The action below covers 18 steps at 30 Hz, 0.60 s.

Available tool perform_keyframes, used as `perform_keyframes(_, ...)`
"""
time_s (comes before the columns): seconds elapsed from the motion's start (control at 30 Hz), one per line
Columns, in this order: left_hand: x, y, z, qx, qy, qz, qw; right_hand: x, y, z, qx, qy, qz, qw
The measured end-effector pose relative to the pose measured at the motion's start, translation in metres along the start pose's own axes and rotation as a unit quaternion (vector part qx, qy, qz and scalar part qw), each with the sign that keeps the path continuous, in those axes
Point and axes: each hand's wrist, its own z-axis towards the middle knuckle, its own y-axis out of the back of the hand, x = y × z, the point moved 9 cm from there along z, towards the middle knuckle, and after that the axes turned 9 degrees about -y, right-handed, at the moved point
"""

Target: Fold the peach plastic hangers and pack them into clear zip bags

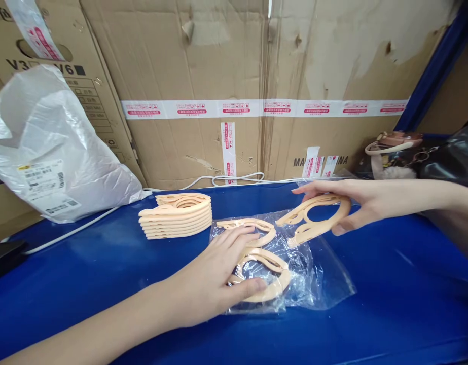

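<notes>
1. At the far left, a white plastic mailing bag [55,147] is leaning against the cardboard boxes [226,66], with a white cable [85,225] running along the blue table [408,294] beneath it.
2. Just right of that, a neat stack of peach folding hangers [176,215] is sitting on the table; these look unpacked already, so a good share of the work seems done.
3. The left hand [214,276] is pressing down on a clear plastic bag [313,274], its fingers spread and its thumb closing on the folded hanger [266,276] that is lying inside the bag. A second hanger [256,228] is resting just behind the fingertips, in or on the bag.
4. The right hand [355,203] is gripping a third hanger [317,215] between thumb and fingers, holding it just above the bag's far edge and apart from the stack.
5. By my reading, three hangers are remaining to join the stack.
6. At the far right, a handbag [397,152] is lying beside dark plastic.
</notes>
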Motion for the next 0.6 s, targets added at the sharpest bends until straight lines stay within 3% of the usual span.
perform_keyframes(0.23,0.002,-0.015,-0.003,-0.02,0.037,0.009,0.999,0.013,-0.039,0.011,-0.024,0.003,0.06,0.998)
perform_keyframes(0.33,0.0,-0.013,-0.001,-0.029,0.026,0.016,0.999,0.002,-0.05,0.006,-0.099,0.012,0.078,0.992)
perform_keyframes(0.47,0.002,0.016,0.008,-0.046,-0.02,0.107,0.993,-0.014,-0.059,0.0,-0.1,0.017,0.066,0.993)
perform_keyframes(0.53,0.005,0.037,0.013,-0.062,-0.045,0.208,0.975,-0.02,-0.054,-0.002,-0.11,0.007,0.051,0.993)
perform_keyframes(0.6,0.014,0.049,0.017,-0.042,-0.053,0.307,0.949,-0.023,-0.051,-0.002,-0.115,0.002,0.025,0.993)
